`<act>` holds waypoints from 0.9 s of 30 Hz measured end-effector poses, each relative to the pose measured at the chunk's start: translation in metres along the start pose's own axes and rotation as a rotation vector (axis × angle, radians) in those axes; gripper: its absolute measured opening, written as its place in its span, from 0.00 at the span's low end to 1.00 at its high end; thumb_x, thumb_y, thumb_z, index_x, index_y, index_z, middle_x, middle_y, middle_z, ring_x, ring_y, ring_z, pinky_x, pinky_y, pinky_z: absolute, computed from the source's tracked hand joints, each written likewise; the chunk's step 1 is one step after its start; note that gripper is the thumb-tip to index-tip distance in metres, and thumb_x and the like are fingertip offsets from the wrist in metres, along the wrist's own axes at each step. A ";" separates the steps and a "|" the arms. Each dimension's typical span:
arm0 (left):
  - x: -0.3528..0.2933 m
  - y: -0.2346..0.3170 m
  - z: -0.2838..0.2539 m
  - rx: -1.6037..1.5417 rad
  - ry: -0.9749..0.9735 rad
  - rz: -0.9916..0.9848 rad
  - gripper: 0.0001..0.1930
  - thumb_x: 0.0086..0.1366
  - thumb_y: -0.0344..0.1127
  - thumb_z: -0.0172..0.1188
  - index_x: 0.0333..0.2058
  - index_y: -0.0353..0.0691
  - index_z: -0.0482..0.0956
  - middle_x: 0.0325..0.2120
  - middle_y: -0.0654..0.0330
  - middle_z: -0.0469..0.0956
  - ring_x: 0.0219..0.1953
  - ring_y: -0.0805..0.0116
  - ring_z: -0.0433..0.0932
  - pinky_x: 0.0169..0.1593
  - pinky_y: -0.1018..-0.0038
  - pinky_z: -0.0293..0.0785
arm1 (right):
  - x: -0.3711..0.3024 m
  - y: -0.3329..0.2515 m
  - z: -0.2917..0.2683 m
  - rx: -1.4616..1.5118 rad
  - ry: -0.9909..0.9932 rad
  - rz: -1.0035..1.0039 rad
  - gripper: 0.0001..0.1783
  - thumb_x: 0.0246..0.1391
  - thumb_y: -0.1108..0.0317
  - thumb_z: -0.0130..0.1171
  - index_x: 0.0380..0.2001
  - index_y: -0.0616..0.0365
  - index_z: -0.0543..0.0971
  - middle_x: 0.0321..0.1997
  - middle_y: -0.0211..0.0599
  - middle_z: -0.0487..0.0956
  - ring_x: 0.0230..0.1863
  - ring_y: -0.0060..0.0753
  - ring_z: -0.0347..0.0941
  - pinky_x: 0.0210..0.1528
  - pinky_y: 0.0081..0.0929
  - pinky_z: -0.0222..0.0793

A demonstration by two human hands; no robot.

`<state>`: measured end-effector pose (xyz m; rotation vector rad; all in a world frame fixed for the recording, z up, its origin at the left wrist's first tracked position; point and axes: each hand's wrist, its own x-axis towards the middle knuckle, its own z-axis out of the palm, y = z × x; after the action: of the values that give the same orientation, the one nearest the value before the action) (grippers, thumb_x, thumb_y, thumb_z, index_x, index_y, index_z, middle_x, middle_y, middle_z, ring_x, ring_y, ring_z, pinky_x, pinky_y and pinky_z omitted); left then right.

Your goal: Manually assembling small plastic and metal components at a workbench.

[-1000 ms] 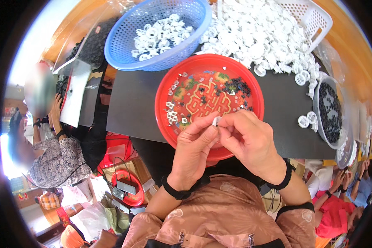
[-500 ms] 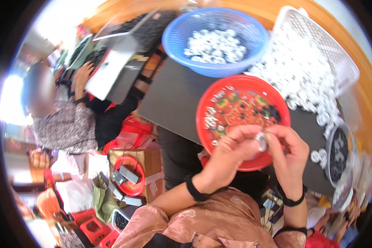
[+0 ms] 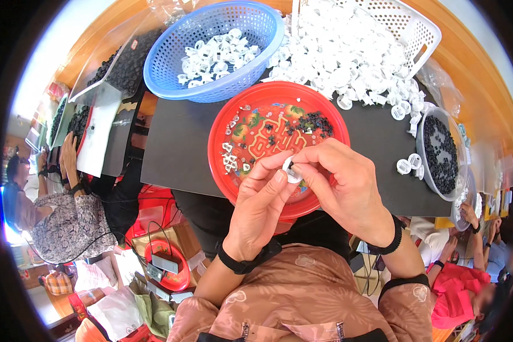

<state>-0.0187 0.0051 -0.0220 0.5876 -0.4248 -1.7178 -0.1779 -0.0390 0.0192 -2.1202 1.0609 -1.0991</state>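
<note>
Over a red patterned tray, my left hand pinches a small round white plastic part between thumb and fingers. My right hand meets it from the other side, thumb and forefinger closed at the part's dark slot. Whether a tiny black piece sits between those right fingertips I cannot tell. Inside the tray, small black pieces lie heaped at the far right, and small white-and-clear bits lie along the left side.
A blue basket of white parts stands at the far left. Behind the tray spreads a heap of white parts from a tipped white basket. At right are a clear tub of black pieces and a few loose white parts. Other people work nearby.
The view has shifted, so the table things appear further left. Both hands stay together over the tray, and the white part is now turned with its dark slot showing.
</note>
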 end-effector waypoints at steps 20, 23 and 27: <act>0.002 -0.002 0.002 0.204 0.109 0.119 0.16 0.65 0.24 0.59 0.52 0.34 0.75 0.46 0.58 0.79 0.49 0.72 0.76 0.56 0.73 0.72 | -0.004 0.009 0.012 0.042 -0.006 -0.058 0.10 0.49 0.78 0.61 0.35 0.61 0.73 0.29 0.42 0.73 0.29 0.47 0.73 0.29 0.37 0.70; -0.003 0.000 0.004 0.212 0.134 0.133 0.16 0.65 0.24 0.59 0.52 0.34 0.75 0.46 0.58 0.79 0.49 0.72 0.76 0.56 0.74 0.72 | -0.004 0.001 0.013 0.052 0.008 -0.072 0.10 0.48 0.78 0.61 0.34 0.61 0.73 0.29 0.42 0.72 0.29 0.48 0.73 0.29 0.37 0.70; 0.000 -0.006 -0.001 0.199 0.118 0.097 0.15 0.67 0.26 0.57 0.52 0.34 0.74 0.47 0.58 0.78 0.50 0.72 0.76 0.56 0.73 0.73 | -0.008 0.006 0.012 0.027 -0.033 -0.026 0.09 0.49 0.78 0.60 0.33 0.60 0.73 0.30 0.41 0.73 0.30 0.49 0.73 0.30 0.36 0.70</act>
<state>-0.0227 0.0060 -0.0265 0.7956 -0.5350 -1.5497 -0.1730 -0.0351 0.0050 -2.1292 1.0010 -1.0802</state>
